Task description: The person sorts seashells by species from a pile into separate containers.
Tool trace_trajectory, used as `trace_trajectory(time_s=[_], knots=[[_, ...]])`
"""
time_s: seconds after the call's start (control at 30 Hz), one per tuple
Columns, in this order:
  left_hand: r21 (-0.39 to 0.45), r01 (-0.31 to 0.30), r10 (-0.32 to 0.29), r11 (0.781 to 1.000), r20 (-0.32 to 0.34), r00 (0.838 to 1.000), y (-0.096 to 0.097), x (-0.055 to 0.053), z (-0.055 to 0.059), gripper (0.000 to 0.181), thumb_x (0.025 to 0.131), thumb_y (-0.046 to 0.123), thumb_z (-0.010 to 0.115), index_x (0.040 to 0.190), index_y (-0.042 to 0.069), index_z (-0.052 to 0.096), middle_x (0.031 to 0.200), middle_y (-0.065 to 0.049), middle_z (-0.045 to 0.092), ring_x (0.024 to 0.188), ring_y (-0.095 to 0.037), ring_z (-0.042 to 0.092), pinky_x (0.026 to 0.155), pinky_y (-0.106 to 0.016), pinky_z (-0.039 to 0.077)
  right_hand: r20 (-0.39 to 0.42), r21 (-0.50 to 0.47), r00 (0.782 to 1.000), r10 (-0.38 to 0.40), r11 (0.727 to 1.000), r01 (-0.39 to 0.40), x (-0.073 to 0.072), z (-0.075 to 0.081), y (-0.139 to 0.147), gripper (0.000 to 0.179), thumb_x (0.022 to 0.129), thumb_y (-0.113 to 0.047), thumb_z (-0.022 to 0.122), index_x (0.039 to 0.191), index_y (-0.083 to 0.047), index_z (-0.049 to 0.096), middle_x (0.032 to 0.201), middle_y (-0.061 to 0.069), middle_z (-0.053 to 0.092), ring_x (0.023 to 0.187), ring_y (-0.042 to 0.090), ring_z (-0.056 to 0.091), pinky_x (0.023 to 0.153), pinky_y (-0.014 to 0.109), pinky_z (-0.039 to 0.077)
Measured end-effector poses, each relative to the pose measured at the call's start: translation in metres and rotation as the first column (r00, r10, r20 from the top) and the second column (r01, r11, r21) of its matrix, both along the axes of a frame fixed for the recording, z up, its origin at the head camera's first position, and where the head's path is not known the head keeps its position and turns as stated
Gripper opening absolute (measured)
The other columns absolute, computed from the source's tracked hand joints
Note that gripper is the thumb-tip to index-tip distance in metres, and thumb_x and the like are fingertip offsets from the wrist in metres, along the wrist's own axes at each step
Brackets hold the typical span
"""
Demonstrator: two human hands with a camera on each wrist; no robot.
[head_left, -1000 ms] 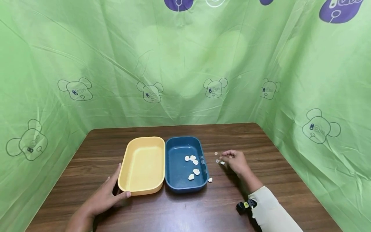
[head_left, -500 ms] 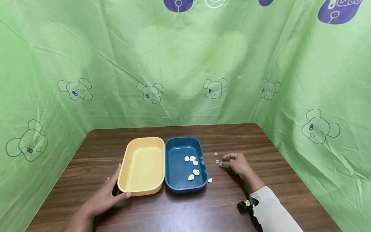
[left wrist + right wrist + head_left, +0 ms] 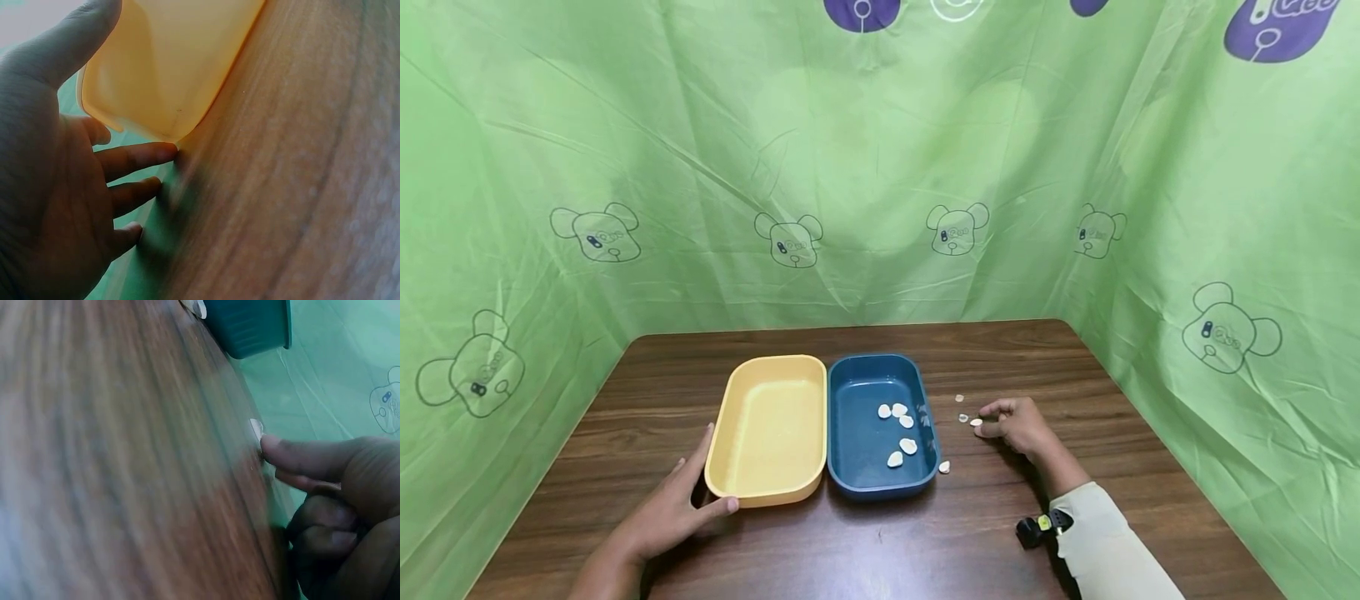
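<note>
My left hand (image 3: 673, 500) rests against the near left corner of the yellow tray (image 3: 718, 417), its thumb on the near rim and its fingers spread along the side. In the left wrist view, the fingers (image 3: 128, 159) lie loosely beside the tray wall. Right of the blue tray (image 3: 850, 479), my right hand (image 3: 1018, 425) is low over the table. Its thumb touches a small, flat white piece (image 3: 976, 422); in the right wrist view that white piece (image 3: 256, 428) is at the thumb tip. The index finger stands apart from the thumb. Whether any finger grips the piece is hidden.
Several white pieces (image 3: 907, 447) lie in the blue tray, which stands beside the yellow one. Another white piece (image 3: 944, 467) is by its near right corner. Two smaller, translucent bits (image 3: 963, 417) lie on the wooden table (image 3: 1075, 367). A green curtain (image 3: 880, 275) surrounds the table.
My right hand has drawn back slightly to the right. The white piece at its thumb, covered half a second ago, shows again. The left hand and both trays have stayed put.
</note>
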State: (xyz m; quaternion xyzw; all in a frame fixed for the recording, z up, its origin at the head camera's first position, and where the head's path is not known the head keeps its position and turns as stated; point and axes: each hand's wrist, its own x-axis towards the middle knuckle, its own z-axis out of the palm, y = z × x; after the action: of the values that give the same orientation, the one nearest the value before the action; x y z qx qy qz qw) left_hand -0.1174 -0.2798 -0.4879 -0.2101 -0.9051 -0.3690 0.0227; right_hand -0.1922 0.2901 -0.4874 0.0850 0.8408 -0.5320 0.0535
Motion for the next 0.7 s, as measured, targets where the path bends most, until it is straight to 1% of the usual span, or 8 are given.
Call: trace_trajectory(time_s=[0.13,0.37,0.53,0.7], knots=[[0.004,-0.003,0.003,1.000,0.007,1.000,0.0000,0.0006,-0.0010,0.123,0.092,0.032,0.086,0.178,0.017,0.000,0.177,-0.036,0.021,0.152,-0.064,0.033,0.114,0.002,-0.008,-0.024,0.038,1.000,-0.008,0.999,0.009,-0.0010,-0.0021,0.0032,0.039,0.080,-0.006,0.094,0.115,0.006,0.080,0.061,-0.008,0.042,0.051,0.006,0.041,0.046,0.021,0.034],[0.005,-0.006,0.006,1.000,0.004,1.000,0.0000,0.0000,-0.0016,0.122,0.092,0.032,0.086,0.178,0.017,0.000,0.177,-0.036,0.021,0.154,-0.061,0.031,0.115,0.002,-0.007,-0.058,0.067,0.997,0.042,0.997,-0.038,-0.0024,-0.0052,0.0045,0.040,0.080,-0.007,0.095,0.115,0.006,0.081,0.061,-0.006,0.043,0.054,0.007,0.038,0.049,0.022,0.031],[0.007,-0.001,0.001,1.000,-0.005,1.000,-0.0002,-0.0004,-0.0026,0.122,0.092,0.031,0.086,0.178,0.017,0.001,0.177,-0.036,0.021,0.155,-0.058,0.030,0.115,0.001,-0.006,-0.078,0.097,0.996,0.046,0.995,-0.038,-0.0028,-0.0070,0.0032,0.033,0.081,-0.007,0.095,0.109,0.005,0.083,0.062,-0.005,0.045,0.058,0.009,0.040,0.052,0.022,0.032],[0.011,-0.004,0.004,1.000,-0.001,1.000,-0.0006,-0.0001,-0.0032,0.122,0.092,0.030,0.086,0.178,0.018,0.000,0.177,-0.036,0.021,0.155,-0.058,0.029,0.114,0.002,-0.006,-0.094,0.115,0.994,0.048,0.993,-0.037,-0.0026,-0.0077,0.0016,0.027,0.081,-0.007,0.094,0.104,0.004,0.084,0.061,-0.006,0.046,0.058,0.008,0.041,0.053,0.023,0.032]])
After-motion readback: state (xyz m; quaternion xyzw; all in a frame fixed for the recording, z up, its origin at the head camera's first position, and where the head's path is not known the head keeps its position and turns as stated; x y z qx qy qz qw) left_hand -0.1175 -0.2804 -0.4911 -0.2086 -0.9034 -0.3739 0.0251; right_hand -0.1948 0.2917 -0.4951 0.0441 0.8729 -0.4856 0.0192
